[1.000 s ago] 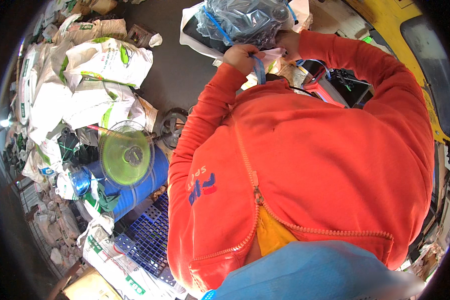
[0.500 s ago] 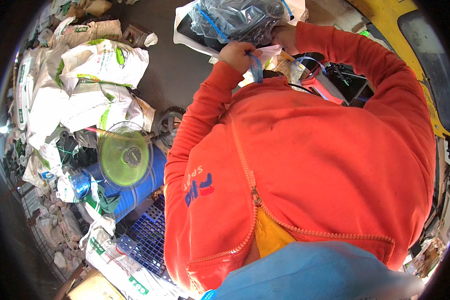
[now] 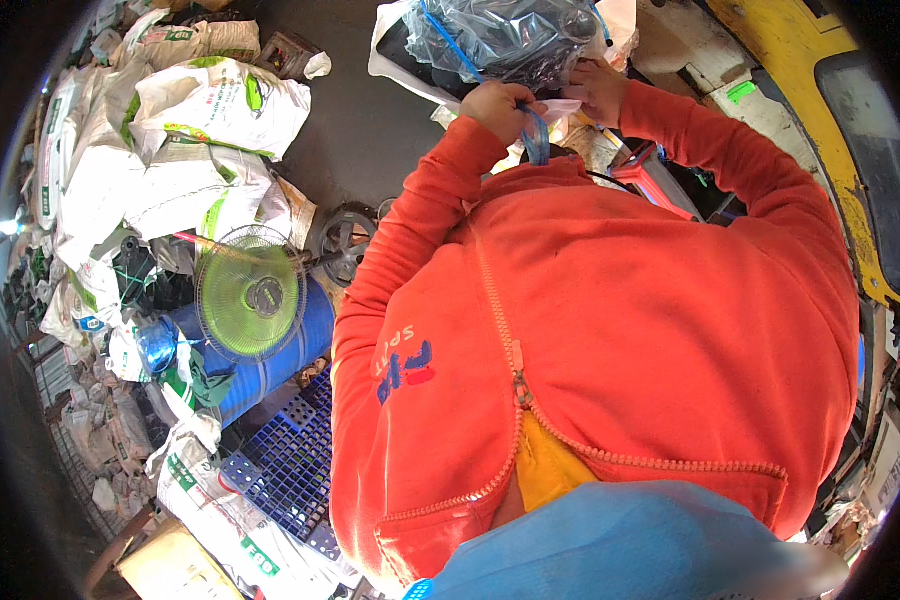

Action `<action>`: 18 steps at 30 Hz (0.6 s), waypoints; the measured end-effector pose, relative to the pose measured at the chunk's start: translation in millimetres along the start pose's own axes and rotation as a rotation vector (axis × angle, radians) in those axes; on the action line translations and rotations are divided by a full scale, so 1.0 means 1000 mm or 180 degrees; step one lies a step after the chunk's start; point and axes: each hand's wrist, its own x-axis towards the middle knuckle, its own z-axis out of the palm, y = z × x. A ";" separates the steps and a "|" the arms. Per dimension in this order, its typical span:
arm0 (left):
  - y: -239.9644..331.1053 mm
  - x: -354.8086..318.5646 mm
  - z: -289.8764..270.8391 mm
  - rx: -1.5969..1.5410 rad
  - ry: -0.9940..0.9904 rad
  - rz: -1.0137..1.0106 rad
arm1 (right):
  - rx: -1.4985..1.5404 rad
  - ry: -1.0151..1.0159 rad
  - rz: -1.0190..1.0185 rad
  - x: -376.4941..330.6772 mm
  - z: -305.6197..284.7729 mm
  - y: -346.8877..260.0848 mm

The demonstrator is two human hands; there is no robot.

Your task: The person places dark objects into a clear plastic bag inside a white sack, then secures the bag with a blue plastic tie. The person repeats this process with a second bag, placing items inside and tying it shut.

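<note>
My left hand is closed around a blue plastic strap, whose loop hangs below the fist. Beside it, my right hand has curled fingers at the near edge of a white sack. What those fingers pinch is hidden. A clear plastic bag with dark contents fills the sack's mouth. Another length of blue strap runs across this bag toward my left fist. Both arms are in red sleeves, raised away from my chest.
Stuffed white sacks are piled at the left. A green fan stands by a blue drum and a blue plastic grid. A red-and-grey object lies right of my hands, near a yellow frame.
The view has shifted a little. My right hand shows more fully at the sack's edge, and its forearm has come lower. My left hand keeps its grip on the blue strap.
</note>
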 end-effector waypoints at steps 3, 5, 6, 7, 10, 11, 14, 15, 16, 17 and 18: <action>-0.001 0.000 0.000 0.0065 0.0007 0.0097 | -0.0162 0.0580 0.0156 -0.019 -0.015 -0.013; 0.000 -0.001 0.000 0.0125 0.0090 0.0208 | -0.0248 0.0940 0.0325 -0.035 -0.026 -0.030; 0.000 -0.001 -0.001 0.0173 0.0169 0.0278 | -0.0093 0.1484 0.0304 -0.043 -0.029 -0.040; 0.001 -0.002 -0.001 0.0224 0.0235 0.0367 | 0.0104 0.1791 0.0419 -0.052 -0.030 -0.051; 0.002 -0.002 -0.001 0.0043 -0.0067 0.0186 | 0.2063 0.1185 0.1942 -0.056 -0.013 -0.069; 0.002 -0.002 -0.001 0.0084 -0.0050 0.0223 | 0.2978 0.0501 0.2721 -0.052 -0.002 -0.071; 0.000 -0.001 0.001 0.0222 -0.0001 0.0305 | 0.6106 0.1420 0.3313 -0.030 0.035 -0.058; -0.001 -0.001 0.001 0.0274 0.0008 0.0304 | 0.6501 0.1577 0.3093 -0.026 0.046 -0.054; -0.003 -0.001 0.002 0.0324 0.0003 0.0276 | 0.6711 0.1497 0.2905 -0.023 0.057 -0.050; -0.004 0.000 0.002 0.0338 0.0014 0.0304 | 0.6943 0.1479 0.2554 -0.022 0.066 -0.046; -0.006 -0.001 0.003 0.0350 0.0002 0.0305 | 0.7164 0.1460 0.2198 -0.024 0.072 -0.044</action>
